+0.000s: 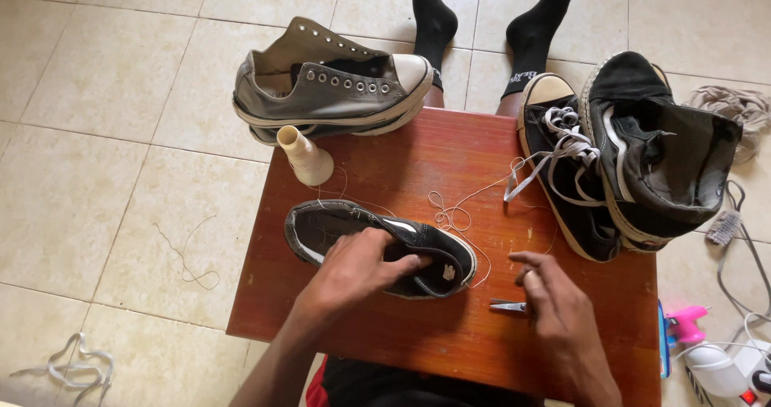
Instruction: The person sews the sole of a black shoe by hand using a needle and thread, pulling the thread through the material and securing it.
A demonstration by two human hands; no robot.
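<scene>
My left hand (pixel 353 272) grips a small black slip-on shoe (pixel 434 264) lying on its side on the red-brown wooden table (pixel 418 335). My right hand (pixel 554 295) hovers over a small metal tool (pixel 507 305) on the table, fingertips touching or nearly touching it. A loose white thread (pixel 454 213) runs from the shoe across the table. A cream thread spool (pixel 303 156) stands behind the shoe.
A grey low sneaker (pixel 337 94) rests on the table's far left corner. Two black sneakers (pixel 618 158) lie at the far right. Black-socked feet (pixel 482 22) stand beyond. A pink-and-white tool (pixel 707 351) and cables lie at the right; white laces (pixel 76 367) on the tile floor.
</scene>
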